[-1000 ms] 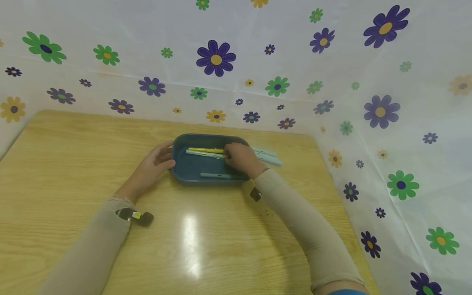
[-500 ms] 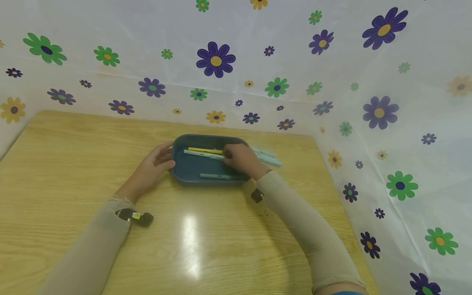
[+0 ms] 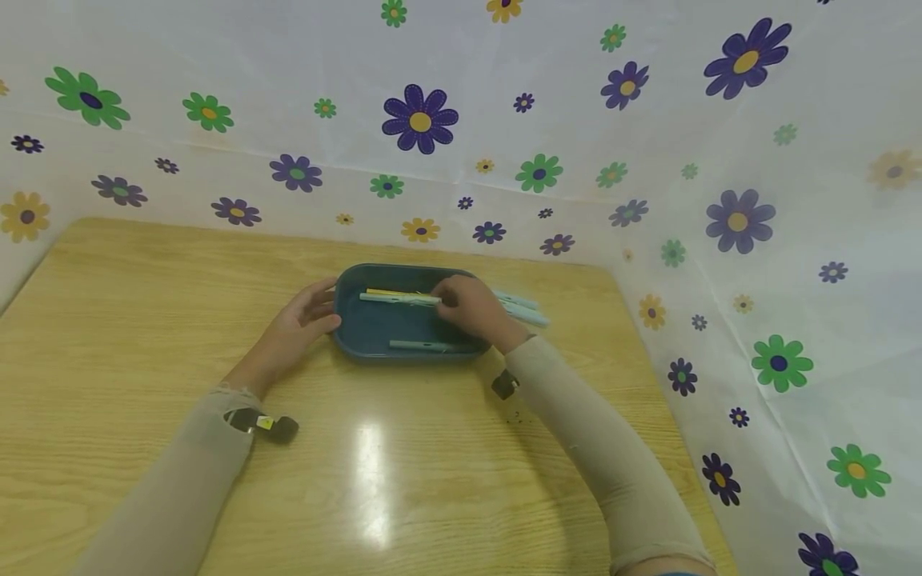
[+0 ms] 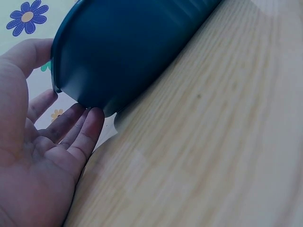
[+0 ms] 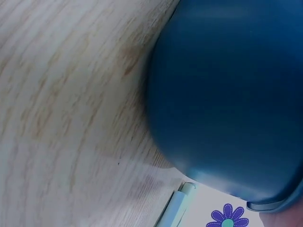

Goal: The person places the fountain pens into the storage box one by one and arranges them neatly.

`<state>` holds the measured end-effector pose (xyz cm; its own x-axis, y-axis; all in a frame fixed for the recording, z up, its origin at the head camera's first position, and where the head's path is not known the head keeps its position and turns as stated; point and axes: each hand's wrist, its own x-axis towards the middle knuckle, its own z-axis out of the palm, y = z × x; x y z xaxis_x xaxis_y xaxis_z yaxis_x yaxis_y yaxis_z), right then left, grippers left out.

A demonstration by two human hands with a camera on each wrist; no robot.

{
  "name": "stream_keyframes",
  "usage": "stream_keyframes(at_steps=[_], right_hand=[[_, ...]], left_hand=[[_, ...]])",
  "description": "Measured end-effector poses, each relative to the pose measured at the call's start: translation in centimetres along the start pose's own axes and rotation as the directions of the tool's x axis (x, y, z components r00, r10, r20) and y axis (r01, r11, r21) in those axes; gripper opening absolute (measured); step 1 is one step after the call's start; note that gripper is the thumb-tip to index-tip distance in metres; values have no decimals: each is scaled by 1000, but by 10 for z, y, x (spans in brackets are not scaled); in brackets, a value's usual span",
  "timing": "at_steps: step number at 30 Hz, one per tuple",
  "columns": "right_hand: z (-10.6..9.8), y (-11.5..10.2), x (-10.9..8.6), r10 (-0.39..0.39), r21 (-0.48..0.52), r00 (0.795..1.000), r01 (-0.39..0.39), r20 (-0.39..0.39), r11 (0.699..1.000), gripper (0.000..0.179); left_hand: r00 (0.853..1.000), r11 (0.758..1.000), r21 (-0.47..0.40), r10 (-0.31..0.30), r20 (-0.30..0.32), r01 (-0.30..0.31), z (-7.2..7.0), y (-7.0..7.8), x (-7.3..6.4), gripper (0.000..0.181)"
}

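Observation:
A dark blue plastic tray (image 3: 374,328) stands on the wooden table. My left hand (image 3: 294,328) rests against its left end, fingers spread and loosely bent. In the left wrist view, the fingertips (image 4: 94,116) touch the tray's outer wall. Inside the tray, my right hand (image 3: 471,308) pinches one end of a pale blue pen (image 3: 396,298) between thumb and fingers. A yellow pen (image 3: 374,291) lies just behind it, mostly covered. Nearer the front wall lies a grey-green pen (image 3: 418,346). The tray wall (image 5: 227,94) hides nearly all of the right hand from its wrist camera.
Several pale blue pens (image 3: 526,310) lie on the table right of the tray, partly behind the right hand. A white sheet with printed flowers (image 3: 420,120) hangs along the back and right edges of the table (image 3: 288,496).
My right hand has shifted slightly left and back, bringing the pale blue pen over the yellow one, which now shows less. The left hand stays against the tray.

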<state>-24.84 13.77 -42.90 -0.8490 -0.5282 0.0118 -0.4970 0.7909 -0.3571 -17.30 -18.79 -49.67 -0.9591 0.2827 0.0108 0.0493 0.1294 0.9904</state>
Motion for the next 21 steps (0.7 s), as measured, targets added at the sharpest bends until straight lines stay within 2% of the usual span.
stream_keyframes(at_steps=[10,21], right_hand=[[2,5,-5,-35,12,997,36,-75,999,21],[-5,0,-15,-83,31,991,86,-102,996,19]], left_hand=[[1000,1000,1,7,-16,-7,1,-1,1,67],[1000,1000,-9,27,-9,-27,2,3,-1,66]])
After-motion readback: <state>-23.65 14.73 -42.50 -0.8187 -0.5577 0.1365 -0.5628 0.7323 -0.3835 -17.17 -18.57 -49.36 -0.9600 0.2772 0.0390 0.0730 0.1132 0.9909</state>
